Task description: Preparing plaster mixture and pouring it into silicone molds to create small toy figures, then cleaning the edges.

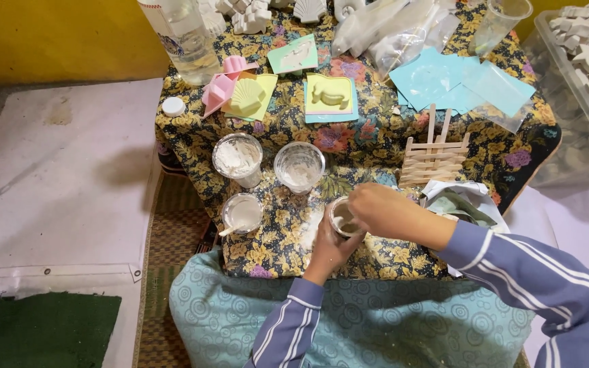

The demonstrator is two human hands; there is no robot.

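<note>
Gripping a small cup (344, 219) of whitish mix, left hand (328, 251).

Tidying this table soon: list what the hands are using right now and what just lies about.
In use:
left hand
right hand
small cup

Lying about:
powder cup
clear cup
cup with spoon
shell mould
stick raft
water bottle
</note>
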